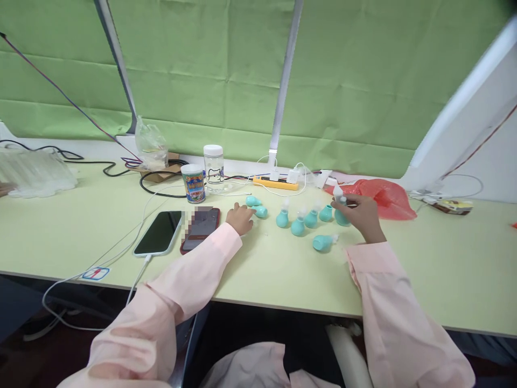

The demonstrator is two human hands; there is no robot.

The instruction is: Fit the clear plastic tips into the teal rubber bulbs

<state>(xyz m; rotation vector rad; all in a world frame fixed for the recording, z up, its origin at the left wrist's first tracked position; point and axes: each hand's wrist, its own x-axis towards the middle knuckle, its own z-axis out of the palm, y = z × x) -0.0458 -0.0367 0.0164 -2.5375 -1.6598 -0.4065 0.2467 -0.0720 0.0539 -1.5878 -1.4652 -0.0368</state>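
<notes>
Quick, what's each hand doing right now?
Left hand: loosely open, fingertip at a teal, rounded, rubbery-looking bulb.
Right hand: pinching the translucent whitish tip of another such bulb.

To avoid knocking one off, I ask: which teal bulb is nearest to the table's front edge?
The teal bulb lying on its side, its pale tip pointing right; all the others are farther back on the table.

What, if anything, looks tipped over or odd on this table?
One teal bulb lies on its side, pale tip pointing right, in front of several upright bulbs; that makes it look knocked over. Two more bulbs lie by the left hand, so it may be deliberate. I see no spill.
</notes>
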